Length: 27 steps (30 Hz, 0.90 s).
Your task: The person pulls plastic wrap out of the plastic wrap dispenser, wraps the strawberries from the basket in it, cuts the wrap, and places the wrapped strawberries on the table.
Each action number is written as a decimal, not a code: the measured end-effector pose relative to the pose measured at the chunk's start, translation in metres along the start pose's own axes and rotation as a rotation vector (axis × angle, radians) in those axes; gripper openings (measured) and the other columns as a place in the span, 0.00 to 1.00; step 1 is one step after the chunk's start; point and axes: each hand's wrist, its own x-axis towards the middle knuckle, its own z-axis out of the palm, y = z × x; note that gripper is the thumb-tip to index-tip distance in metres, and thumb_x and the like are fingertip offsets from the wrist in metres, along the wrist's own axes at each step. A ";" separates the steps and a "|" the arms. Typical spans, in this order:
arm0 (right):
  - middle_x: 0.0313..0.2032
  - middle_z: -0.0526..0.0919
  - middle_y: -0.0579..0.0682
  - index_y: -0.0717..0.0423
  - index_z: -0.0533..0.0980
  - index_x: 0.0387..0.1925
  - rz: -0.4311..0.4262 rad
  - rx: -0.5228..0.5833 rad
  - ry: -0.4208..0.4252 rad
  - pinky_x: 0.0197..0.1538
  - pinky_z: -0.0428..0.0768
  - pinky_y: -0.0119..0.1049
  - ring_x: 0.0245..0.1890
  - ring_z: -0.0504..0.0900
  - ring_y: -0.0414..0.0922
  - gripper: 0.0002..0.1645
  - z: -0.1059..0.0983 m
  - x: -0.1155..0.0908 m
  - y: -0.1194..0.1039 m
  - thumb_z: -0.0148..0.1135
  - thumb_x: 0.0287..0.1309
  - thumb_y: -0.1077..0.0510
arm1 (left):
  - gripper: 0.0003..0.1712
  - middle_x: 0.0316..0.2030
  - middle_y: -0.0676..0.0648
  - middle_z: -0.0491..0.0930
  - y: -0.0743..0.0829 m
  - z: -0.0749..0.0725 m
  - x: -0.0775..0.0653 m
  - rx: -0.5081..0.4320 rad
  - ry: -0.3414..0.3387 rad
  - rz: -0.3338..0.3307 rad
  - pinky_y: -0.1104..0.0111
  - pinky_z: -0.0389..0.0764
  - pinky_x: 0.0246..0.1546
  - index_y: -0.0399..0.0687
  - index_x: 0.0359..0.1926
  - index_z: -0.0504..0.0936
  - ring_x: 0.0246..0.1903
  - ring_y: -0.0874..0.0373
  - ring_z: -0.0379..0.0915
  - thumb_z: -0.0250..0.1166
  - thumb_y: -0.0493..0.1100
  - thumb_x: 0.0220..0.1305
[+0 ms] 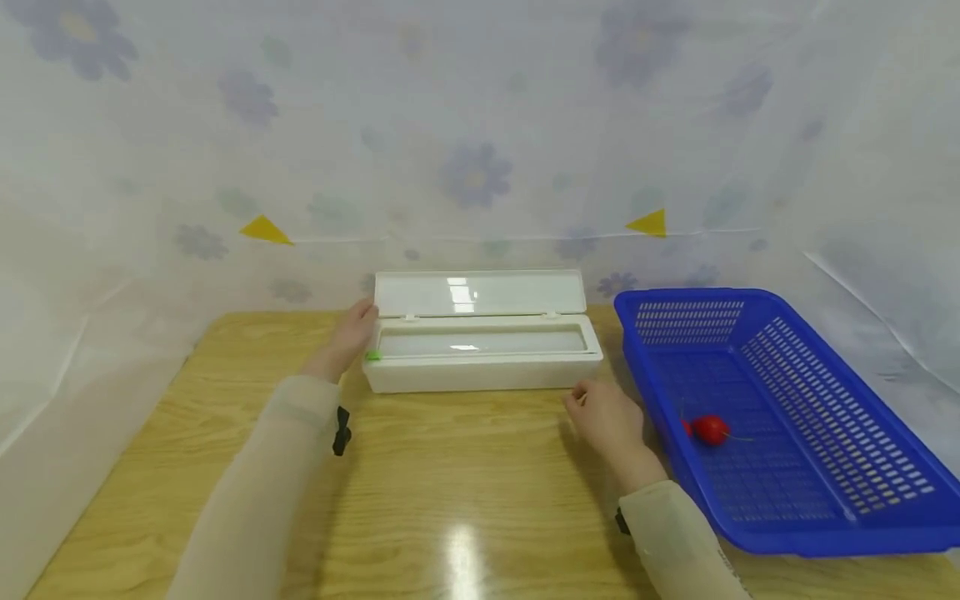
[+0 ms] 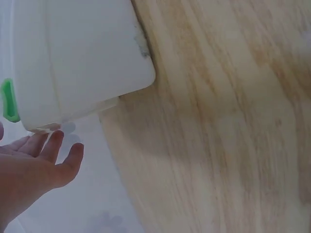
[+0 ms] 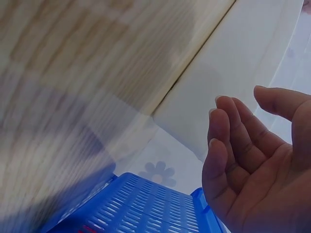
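At frame centre, the white box [image 1: 483, 377] on the bench [image 1: 450, 467], probably light, stiff and slick, is best gripped at both ends, the left hand [image 1: 352, 332] loosely extended at its left end and the right hand [image 1: 609, 418] loosely curled, empty, near its lower-right corner.

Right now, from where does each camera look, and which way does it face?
Head: worn on the head, faces forward and down at the white box and blue basket; both sleeves, left grip and right grip show.
Left wrist: worn there, faces the white box near its green tab; left grip shows.
Right wrist: worn there, faces the white box and blue basket; right grip shows.
Shared: head and right wrist both show white box, blue basket and right grip.
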 end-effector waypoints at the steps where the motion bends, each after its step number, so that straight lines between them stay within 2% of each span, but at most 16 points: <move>1: 0.29 0.83 0.51 0.54 0.80 0.37 0.004 0.001 0.001 0.24 0.74 0.42 0.24 0.78 0.47 0.16 0.000 0.001 0.000 0.54 0.57 0.49 | 0.32 0.73 0.38 0.38 -0.001 0.000 0.001 -0.001 -0.014 -0.006 0.52 0.41 0.72 0.38 0.72 0.38 0.72 0.42 0.33 0.31 0.49 0.75; 5: 0.31 0.84 0.53 0.55 0.81 0.38 0.005 0.009 0.010 0.23 0.73 0.42 0.25 0.79 0.48 0.16 -0.002 0.004 0.000 0.53 0.57 0.50 | 0.34 0.72 0.35 0.38 -0.007 0.002 0.000 0.005 -0.032 0.006 0.51 0.43 0.71 0.36 0.72 0.36 0.72 0.40 0.34 0.34 0.49 0.75; 8: 0.32 0.84 0.54 0.55 0.81 0.37 0.009 0.030 0.061 0.24 0.74 0.43 0.27 0.81 0.49 0.15 -0.004 0.008 -0.002 0.53 0.58 0.52 | 0.37 0.72 0.33 0.42 -0.008 0.005 -0.005 0.134 0.003 0.090 0.49 0.45 0.70 0.35 0.72 0.41 0.71 0.38 0.38 0.40 0.53 0.73; 11: 0.34 0.83 0.54 0.56 0.79 0.40 0.042 0.073 0.147 0.29 0.76 0.46 0.33 0.80 0.51 0.15 -0.006 0.014 -0.002 0.53 0.59 0.52 | 0.37 0.69 0.34 0.53 -0.009 0.012 -0.013 0.341 0.048 0.237 0.46 0.51 0.68 0.39 0.69 0.56 0.68 0.37 0.47 0.51 0.57 0.68; 13: 0.36 0.81 0.55 0.57 0.77 0.43 0.072 0.128 0.191 0.32 0.76 0.48 0.37 0.78 0.53 0.16 -0.007 0.019 -0.002 0.54 0.60 0.51 | 0.32 0.65 0.34 0.61 -0.009 0.015 -0.020 0.450 0.087 0.344 0.44 0.55 0.65 0.42 0.62 0.69 0.65 0.37 0.54 0.58 0.56 0.64; 15: 0.38 0.79 0.57 0.57 0.76 0.45 0.096 0.171 0.224 0.35 0.76 0.50 0.41 0.76 0.55 0.19 -0.008 0.023 -0.002 0.54 0.61 0.48 | 0.24 0.61 0.34 0.67 -0.011 0.017 -0.026 0.503 0.109 0.413 0.43 0.59 0.63 0.43 0.53 0.78 0.62 0.36 0.59 0.63 0.52 0.60; 16: 0.39 0.78 0.58 0.57 0.76 0.46 0.104 0.187 0.232 0.35 0.75 0.50 0.42 0.75 0.55 0.20 -0.008 0.025 -0.002 0.54 0.62 0.47 | 0.20 0.59 0.34 0.68 -0.013 0.017 -0.028 0.515 0.117 0.427 0.43 0.60 0.62 0.43 0.49 0.80 0.60 0.36 0.61 0.64 0.50 0.60; 20: 0.38 0.79 0.59 0.58 0.78 0.43 0.137 0.211 0.222 0.29 0.75 0.46 0.38 0.77 0.55 0.24 -0.009 0.034 -0.002 0.51 0.63 0.42 | 0.12 0.56 0.34 0.71 -0.016 0.017 -0.031 0.500 0.132 0.414 0.44 0.63 0.60 0.44 0.40 0.84 0.58 0.37 0.64 0.64 0.46 0.60; 23: 0.36 0.81 0.58 0.57 0.79 0.41 0.156 0.216 0.201 0.25 0.73 0.42 0.32 0.79 0.53 0.26 -0.009 0.040 -0.003 0.49 0.64 0.39 | 0.10 0.56 0.34 0.72 -0.015 0.016 -0.030 0.514 0.133 0.385 0.46 0.65 0.58 0.45 0.38 0.84 0.56 0.37 0.66 0.63 0.46 0.61; 27: 0.33 0.83 0.56 0.56 0.79 0.39 0.198 0.232 0.179 0.26 0.72 0.42 0.31 0.79 0.53 0.25 -0.008 0.048 -0.004 0.51 0.62 0.39 | 0.10 0.55 0.35 0.73 -0.011 0.017 -0.029 0.546 0.127 0.358 0.47 0.68 0.57 0.45 0.36 0.84 0.55 0.38 0.68 0.62 0.46 0.62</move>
